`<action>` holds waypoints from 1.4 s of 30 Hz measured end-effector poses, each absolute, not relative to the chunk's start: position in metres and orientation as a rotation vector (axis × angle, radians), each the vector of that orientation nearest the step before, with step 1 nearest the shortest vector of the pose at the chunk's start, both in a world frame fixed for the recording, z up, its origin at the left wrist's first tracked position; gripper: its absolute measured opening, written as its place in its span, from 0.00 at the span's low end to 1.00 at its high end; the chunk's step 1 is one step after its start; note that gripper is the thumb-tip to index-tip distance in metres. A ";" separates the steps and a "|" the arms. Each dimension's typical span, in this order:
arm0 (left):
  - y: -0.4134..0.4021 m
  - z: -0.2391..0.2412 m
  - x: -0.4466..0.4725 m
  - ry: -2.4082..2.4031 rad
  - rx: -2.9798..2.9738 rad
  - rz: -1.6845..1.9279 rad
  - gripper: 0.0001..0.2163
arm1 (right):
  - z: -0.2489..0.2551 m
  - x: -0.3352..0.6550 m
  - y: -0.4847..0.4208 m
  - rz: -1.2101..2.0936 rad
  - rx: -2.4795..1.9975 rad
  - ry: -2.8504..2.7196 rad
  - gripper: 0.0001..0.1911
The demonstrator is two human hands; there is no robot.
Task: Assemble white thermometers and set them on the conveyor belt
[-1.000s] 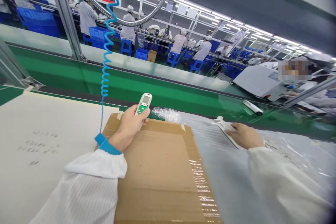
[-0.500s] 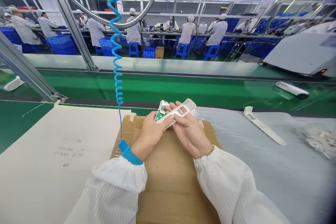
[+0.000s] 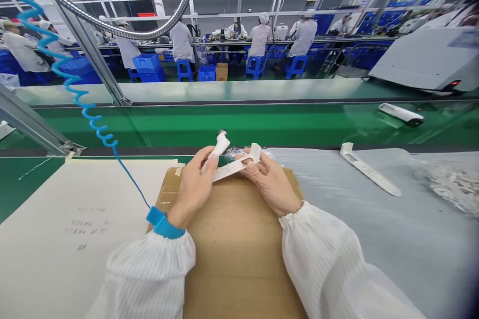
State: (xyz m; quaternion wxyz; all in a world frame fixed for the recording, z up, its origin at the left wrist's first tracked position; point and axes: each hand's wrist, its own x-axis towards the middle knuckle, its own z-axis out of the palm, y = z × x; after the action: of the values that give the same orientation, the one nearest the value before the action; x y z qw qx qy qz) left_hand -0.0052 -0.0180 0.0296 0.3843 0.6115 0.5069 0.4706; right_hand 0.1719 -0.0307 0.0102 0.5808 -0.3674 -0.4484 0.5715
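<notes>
My left hand is closed on a white plastic housing with a dark tip at its upper end. The housing is seen edge-on, so its inside is hidden. My right hand pinches a long white plastic cover, whose far end bends upward beside an opening. The cover's near end reaches toward my left fingers; whether it touches them I cannot tell. Both parts are over the far edge of a brown cardboard sheet. A blue wrist strap with a coiled cord is around my left wrist.
Another white cover lies on the grey sheet to the right, near a clear bag of small white parts. A white device rests on the green belt. A metal post stands at left.
The two white parts have come apart: my left hand moved left and turned the housing edge-on, hiding its green circuit board. My right hand tilted the cover. The coiled cord swung left as the view shifted.
</notes>
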 end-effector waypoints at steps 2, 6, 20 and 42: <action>-0.022 0.030 -0.003 1.188 1.673 1.138 0.15 | 0.011 0.171 -0.032 1.344 -0.869 -1.049 0.27; -0.029 0.033 0.003 1.119 1.677 1.063 0.15 | 0.010 0.170 -0.033 1.335 -0.874 -1.050 0.25; -0.053 0.027 0.036 1.222 2.258 0.660 0.25 | 0.039 0.172 -0.041 1.579 -0.748 -0.135 0.23; -0.046 0.037 0.015 1.230 2.253 1.125 0.19 | 0.036 0.154 -0.047 1.685 -0.660 -0.658 0.15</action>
State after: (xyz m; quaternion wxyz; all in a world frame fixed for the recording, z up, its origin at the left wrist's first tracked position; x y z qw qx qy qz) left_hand 0.0147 -0.0458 0.0366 0.1689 0.7923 0.4325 0.3958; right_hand 0.1537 -0.0469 0.0358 0.5713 -0.2815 -0.2803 0.7182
